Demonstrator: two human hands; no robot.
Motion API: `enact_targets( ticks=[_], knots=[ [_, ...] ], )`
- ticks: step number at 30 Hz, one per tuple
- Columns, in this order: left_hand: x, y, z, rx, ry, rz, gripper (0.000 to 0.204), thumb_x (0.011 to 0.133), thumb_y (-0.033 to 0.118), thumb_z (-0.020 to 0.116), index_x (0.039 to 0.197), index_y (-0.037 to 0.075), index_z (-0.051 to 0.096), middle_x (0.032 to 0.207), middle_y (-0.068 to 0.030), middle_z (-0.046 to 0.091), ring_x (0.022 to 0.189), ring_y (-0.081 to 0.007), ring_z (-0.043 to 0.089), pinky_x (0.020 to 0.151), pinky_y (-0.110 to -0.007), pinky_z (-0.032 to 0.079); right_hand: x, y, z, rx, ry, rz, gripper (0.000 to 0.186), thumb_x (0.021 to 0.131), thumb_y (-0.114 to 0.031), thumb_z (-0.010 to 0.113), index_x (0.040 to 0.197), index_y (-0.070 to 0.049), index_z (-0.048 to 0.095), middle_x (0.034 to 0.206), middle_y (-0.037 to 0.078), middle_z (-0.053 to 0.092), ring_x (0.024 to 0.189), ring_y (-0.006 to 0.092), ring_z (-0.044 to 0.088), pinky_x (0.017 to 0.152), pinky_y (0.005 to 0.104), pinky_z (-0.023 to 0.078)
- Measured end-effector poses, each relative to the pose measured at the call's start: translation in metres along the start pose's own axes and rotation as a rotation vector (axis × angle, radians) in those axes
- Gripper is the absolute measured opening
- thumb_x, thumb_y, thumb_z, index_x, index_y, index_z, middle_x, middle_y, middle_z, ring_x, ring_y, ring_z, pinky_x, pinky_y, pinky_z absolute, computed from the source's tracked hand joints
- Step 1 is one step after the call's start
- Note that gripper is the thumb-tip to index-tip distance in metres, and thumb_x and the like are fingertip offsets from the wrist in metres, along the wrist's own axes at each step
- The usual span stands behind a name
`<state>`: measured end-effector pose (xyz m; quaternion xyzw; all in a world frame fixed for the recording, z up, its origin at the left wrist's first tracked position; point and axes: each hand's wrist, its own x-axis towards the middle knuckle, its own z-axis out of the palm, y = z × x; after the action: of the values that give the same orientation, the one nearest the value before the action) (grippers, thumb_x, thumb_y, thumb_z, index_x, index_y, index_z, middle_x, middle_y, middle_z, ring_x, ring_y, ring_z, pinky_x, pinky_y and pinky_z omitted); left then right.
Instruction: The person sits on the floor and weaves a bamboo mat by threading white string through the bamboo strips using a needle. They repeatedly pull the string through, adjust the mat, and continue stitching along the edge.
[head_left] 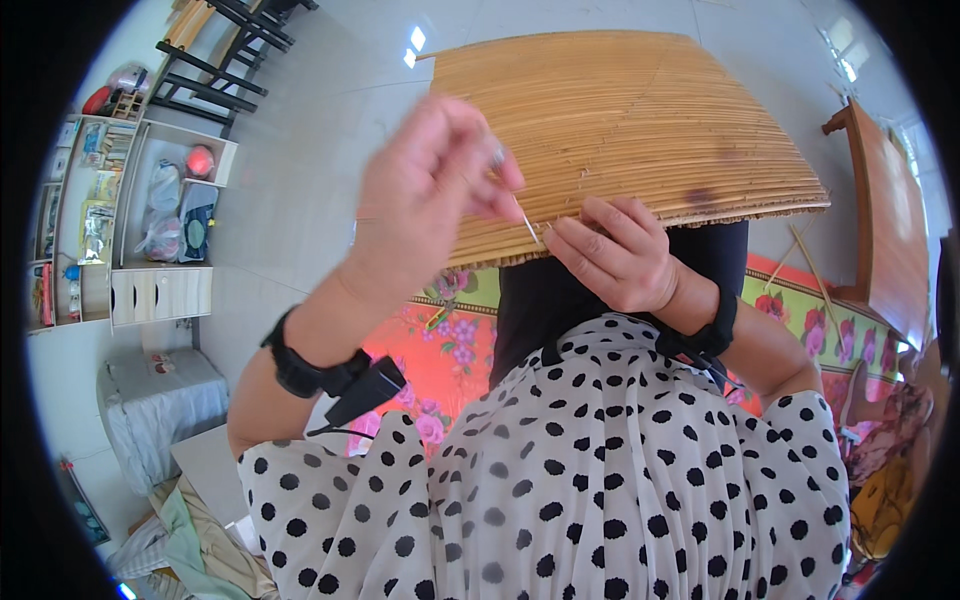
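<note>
A broad mat of thin tan slats (pixel 600 110), like bamboo, lies over my lap. My left hand (pixel 430 185) is lifted over its near left edge, slightly blurred, fingers pinched together. From those fingertips a thin white strand (pixel 530 228) runs down to the mat's edge; whether it is thread or a needle I cannot make out. My right hand (pixel 618 255) grips the near edge where the strand meets it, fingers bent and thumb hidden. A short loose bit of thread (pixel 584 178) stands up from the slats just beyond my right hand.
Under me spreads a red and green flowered floor mat (pixel 400 330). A brown wooden table (pixel 880 220) stands at the right, with thin sticks (pixel 815 265) on the floor beside it. Left are shelves (pixel 125 220) and black-legged furniture (pixel 215 70). Another person's leg (pixel 870 405) shows at far right.
</note>
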<state>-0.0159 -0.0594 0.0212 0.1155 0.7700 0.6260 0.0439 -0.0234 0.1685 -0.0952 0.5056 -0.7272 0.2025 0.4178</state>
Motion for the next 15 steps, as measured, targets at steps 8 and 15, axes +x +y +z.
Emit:
enact_targets(
  ticks=[8,15],
  knots=[
    [0.018,0.041,-0.009,-0.014,-0.159,-0.227,0.018,0.110,0.023,0.053,0.114,0.006,0.050,0.089,-0.0093,0.069,0.070,-0.0157,0.073,0.063,-0.026,0.060,-0.002,-0.001,0.000,0.004,0.006,0.012,0.036,0.067,-0.013,0.069,0.101,-0.002,0.075,0.104,0.006,0.070,0.091,0.0259,0.065,0.073,0.0347,0.053],
    [0.074,0.060,-0.073,0.088,-0.145,-0.074,0.019,0.104,0.021,0.060,0.112,0.004,0.062,0.089,-0.0044,0.069,0.087,-0.0136,0.073,0.074,-0.026,0.059,-0.015,0.001,0.003,-0.012,0.000,0.003,0.035,0.066,-0.012,0.069,0.100,-0.003,0.076,0.103,0.006,0.070,0.090,0.0256,0.065,0.072,0.0342,0.052]
  ],
)
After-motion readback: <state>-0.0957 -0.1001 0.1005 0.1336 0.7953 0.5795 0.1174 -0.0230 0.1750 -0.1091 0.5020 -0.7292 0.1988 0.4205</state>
